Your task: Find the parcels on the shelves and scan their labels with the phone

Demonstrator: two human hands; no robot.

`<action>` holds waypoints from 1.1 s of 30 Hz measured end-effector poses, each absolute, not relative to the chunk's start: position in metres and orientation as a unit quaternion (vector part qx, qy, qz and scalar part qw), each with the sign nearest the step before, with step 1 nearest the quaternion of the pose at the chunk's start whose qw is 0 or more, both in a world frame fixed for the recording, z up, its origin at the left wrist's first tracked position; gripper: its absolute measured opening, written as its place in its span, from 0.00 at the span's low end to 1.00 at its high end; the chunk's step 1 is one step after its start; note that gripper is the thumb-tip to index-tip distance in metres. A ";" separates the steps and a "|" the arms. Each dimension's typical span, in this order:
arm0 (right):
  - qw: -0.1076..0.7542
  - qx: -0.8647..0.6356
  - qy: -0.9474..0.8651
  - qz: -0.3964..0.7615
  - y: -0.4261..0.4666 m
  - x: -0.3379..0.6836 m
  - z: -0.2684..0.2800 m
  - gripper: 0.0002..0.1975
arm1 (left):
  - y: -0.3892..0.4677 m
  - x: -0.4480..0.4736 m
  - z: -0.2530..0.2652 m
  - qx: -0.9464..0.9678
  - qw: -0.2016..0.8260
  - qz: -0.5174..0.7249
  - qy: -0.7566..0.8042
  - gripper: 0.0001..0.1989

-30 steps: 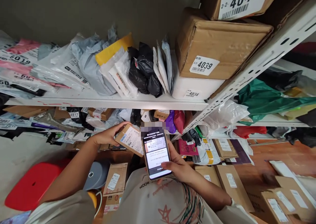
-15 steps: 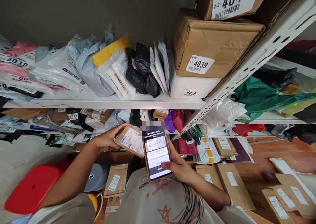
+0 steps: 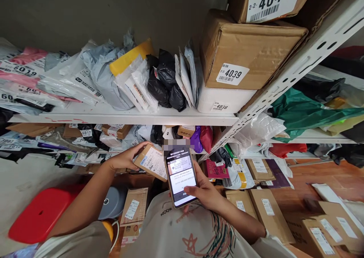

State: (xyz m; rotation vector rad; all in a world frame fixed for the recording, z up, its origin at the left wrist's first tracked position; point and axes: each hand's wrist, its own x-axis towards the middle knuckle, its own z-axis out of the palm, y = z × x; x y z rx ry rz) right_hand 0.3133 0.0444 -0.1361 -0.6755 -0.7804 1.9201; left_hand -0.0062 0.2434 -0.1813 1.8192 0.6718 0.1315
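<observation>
My left hand (image 3: 125, 158) grips a small cardboard parcel (image 3: 150, 160) by its left end, with its white shipping label facing up. In my right hand (image 3: 203, 187) is a smartphone (image 3: 182, 182), held upright in front of my shirt. Its lit screen shows text and a photo of a label, and my right thumb rests on the lower part of the screen. The phone's left edge overlaps the parcel's right end, hiding part of it. Whether the two touch, I cannot tell.
A white metal shelf (image 3: 125, 119) ahead holds bagged parcels, with a large box (image 3: 250, 57) marked 4039 at its right. A slotted post (image 3: 301, 74) slants up rightward. Cartons (image 3: 271, 212) stand on the floor at right; a red stool (image 3: 42, 214) is at lower left.
The whole view has shifted slightly, so the shelf sits a little further right. Both hands keep their holds on parcel and phone. The text in the screen's lower panel looks a bit different.
</observation>
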 end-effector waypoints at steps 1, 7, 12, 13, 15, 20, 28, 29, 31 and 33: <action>0.464 -0.279 -0.320 0.777 0.044 0.313 -0.136 0.41 | 0.244 -0.006 -0.181 0.772 0.564 0.055 0.286 0.54; 0.462 -0.290 -0.304 0.781 0.045 0.311 -0.138 0.38 | 0.252 -0.002 -0.173 0.785 0.557 0.048 0.267 0.54; 0.470 -0.312 -0.260 0.784 0.049 0.302 -0.142 0.31 | 0.258 0.003 -0.166 0.790 0.555 0.038 0.259 0.54; 0.472 -0.323 -0.255 0.779 0.051 0.299 -0.143 0.31 | 0.258 0.004 -0.165 0.791 0.552 0.041 0.260 0.53; 0.476 -0.341 -0.247 0.772 0.052 0.296 -0.144 0.29 | 0.258 0.005 -0.165 0.792 0.552 0.051 0.258 0.54; 0.477 -0.308 -0.245 0.786 0.052 0.296 -0.147 0.35 | 0.255 0.005 -0.166 0.786 0.565 0.051 0.246 0.54; 0.427 -0.274 -0.304 0.807 0.049 0.309 -0.146 0.50 | 0.258 0.002 -0.163 0.796 0.556 0.051 0.234 0.52; 0.418 -0.278 -0.315 0.806 0.050 0.311 -0.145 0.50 | 0.259 0.002 -0.164 0.790 0.565 0.050 0.235 0.52; 0.402 -0.286 -0.335 0.803 0.051 0.313 -0.142 0.51 | 0.263 0.000 -0.164 0.780 0.579 0.049 0.233 0.52; 0.384 -0.281 -0.353 0.806 0.051 0.313 -0.139 0.51 | 0.268 0.000 -0.163 0.779 0.584 0.047 0.224 0.52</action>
